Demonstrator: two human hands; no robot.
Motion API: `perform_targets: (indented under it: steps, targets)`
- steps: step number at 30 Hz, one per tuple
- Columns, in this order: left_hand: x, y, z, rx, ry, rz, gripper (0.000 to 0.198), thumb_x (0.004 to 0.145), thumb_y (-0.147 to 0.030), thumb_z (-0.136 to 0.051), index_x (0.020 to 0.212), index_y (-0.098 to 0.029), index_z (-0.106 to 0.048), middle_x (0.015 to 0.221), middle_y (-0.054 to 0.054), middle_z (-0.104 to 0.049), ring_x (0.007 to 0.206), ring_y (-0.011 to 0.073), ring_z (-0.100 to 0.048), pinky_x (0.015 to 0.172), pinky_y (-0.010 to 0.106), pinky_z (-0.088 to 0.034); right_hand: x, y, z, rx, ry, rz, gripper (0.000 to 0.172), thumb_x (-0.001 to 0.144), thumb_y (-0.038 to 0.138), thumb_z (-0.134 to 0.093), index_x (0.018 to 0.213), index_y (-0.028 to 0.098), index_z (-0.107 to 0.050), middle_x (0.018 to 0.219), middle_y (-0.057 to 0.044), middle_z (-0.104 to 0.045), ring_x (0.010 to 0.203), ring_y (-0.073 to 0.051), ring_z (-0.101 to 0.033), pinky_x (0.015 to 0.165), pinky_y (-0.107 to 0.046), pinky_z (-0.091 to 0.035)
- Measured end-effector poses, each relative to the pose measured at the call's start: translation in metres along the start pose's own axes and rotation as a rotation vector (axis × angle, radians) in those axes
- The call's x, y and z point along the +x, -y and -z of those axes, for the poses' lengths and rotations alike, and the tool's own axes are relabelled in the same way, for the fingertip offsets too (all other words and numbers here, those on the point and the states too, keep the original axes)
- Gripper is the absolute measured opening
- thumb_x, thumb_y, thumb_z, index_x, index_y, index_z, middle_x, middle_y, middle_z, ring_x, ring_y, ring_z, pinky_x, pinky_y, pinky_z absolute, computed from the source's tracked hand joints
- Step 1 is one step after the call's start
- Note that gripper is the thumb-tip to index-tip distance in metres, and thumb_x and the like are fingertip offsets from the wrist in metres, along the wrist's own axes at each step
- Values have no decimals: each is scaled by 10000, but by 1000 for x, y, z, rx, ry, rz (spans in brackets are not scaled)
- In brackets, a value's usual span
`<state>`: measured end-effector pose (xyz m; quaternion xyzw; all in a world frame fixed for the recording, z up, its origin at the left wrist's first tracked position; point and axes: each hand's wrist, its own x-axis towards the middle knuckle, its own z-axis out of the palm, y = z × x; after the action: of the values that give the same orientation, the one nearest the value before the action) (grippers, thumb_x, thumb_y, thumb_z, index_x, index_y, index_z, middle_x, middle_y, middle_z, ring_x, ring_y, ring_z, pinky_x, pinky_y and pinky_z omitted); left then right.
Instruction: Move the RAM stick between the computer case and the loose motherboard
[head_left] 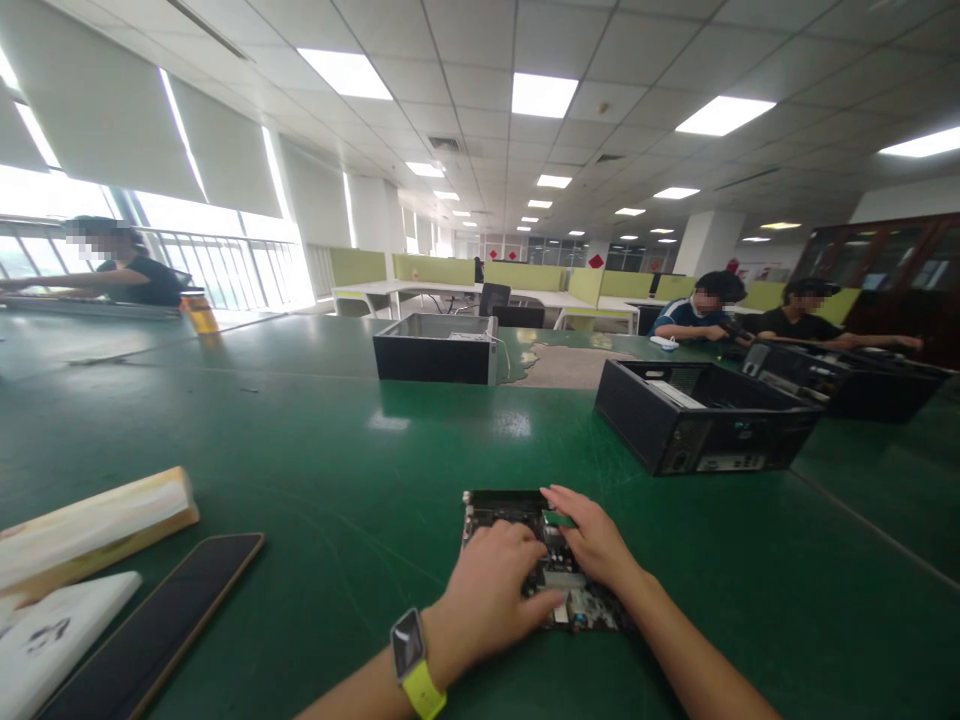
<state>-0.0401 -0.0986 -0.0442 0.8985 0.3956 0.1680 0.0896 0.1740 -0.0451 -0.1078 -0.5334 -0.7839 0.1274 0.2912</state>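
A computer motherboard (566, 580) lies flat on the green table in front of me, partly covered by both hands. My left hand (499, 580) rests over its left and middle part, with thumb and fingers apart; its fingertips touch or hover just above the components. On the board's far right side, my right hand (596, 540) has its thumb and fingers around a small flat green piece (556, 519), which looks like a chip. Whether that piece sits on the board or just above it, I cannot tell.
Computer cases stand beyond: one at the right (709, 415), one at the centre (435, 350), another at the far right (840, 380). A phone-like dark slab (154, 625), a white packet (67, 640) and a long box (97, 520) lie at left. Several people sit at the table's edges.
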Motion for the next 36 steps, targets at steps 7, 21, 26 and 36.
perform_targets:
  steps: [7,21,26,36]
  targets:
    - [-6,-39,-34,43,99,48,485,756,-573,-557,1116,-248,-556,1161,100,-582,1112,331,-486,950,527,-355,0,0,-3,65,-129,42,522,735,130,-434,1221,254,-582,1281,-49,-556,1177,-190,-496,1021,-397,-358]
    - [20,28,-19,262,56,252,254,860,-426,-476,1017,-243,-556,1037,68,-637,982,269,-579,775,406,-462,68,-58,180,-543,-377,-602,448,816,513,-392,1096,279,-652,1059,-97,-664,929,-289,-613,698,-357,-454]
    - [24,102,6,365,-59,426,252,896,-399,-390,994,-232,-551,1019,62,-649,960,239,-592,778,366,-435,77,-108,207,-565,-216,-749,504,828,532,-335,1126,273,-649,1081,-149,-649,996,-344,-590,751,-439,-453]
    - [-3,214,46,483,-102,678,326,906,-393,-327,1094,-227,-536,1094,80,-649,1062,267,-550,836,413,-393,90,-152,221,-474,-204,-741,687,768,675,-341,1170,206,-641,1102,-206,-630,1008,-412,-574,781,-508,-444]
